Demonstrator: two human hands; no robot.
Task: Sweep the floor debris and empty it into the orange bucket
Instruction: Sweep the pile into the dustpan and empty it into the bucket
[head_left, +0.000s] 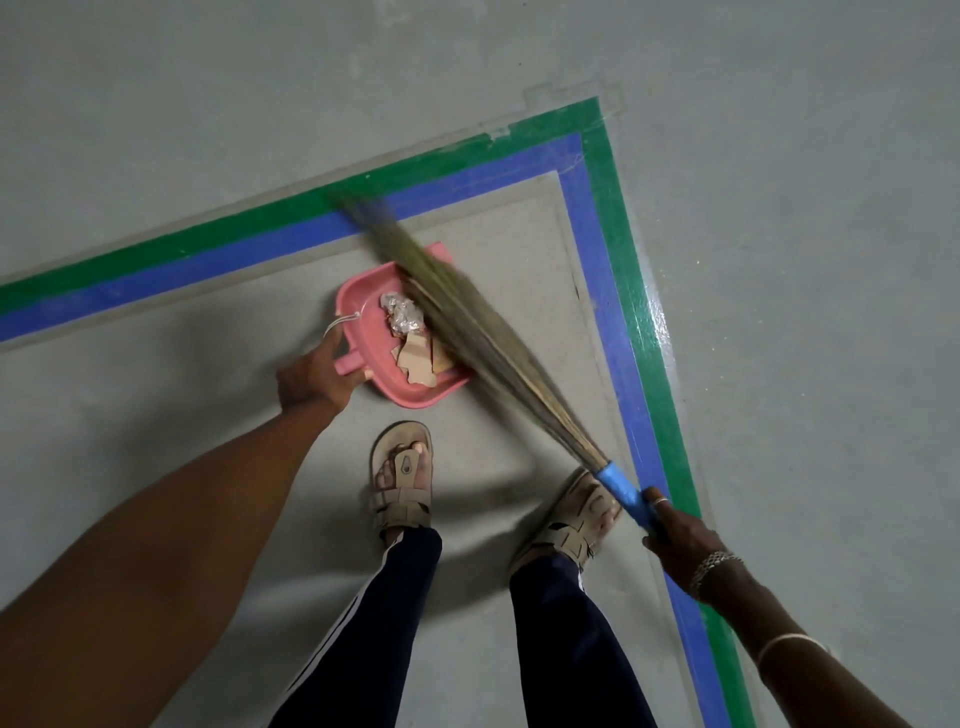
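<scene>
Fingers of the left hand (311, 382) are curled round the short handle of a pink plastic dustpan (410, 400), thumb on top, holding it on the grey floor (208, 104). A thin white cord loop (337, 325) hangs from the handle just beside the thumb. Inside the pan lie a crumpled ball of silver foil (402, 317) near the back wall and several torn brown cardboard scraps (415, 361) closer to the open lip.

Clamped fingers of the right hand (680, 540) grip the blue-wrapped handle (623, 493) of a long dry-grass broom (467, 332). Its bristles are blurred and slant up and left across the right side of the dustpan, covering part of the debris. Their tips reach over a strip of blue floor tape (156, 275). A strip of green floor tape (156, 249) runs just outside the blue one, and both turn a corner at upper right. The right wrist wears a silver chain bracelet (714, 566).

Two feet in beige strapped sandals (402, 483) stand just below the dustpan, under navy trousers with a white side stripe (363, 623).
</scene>
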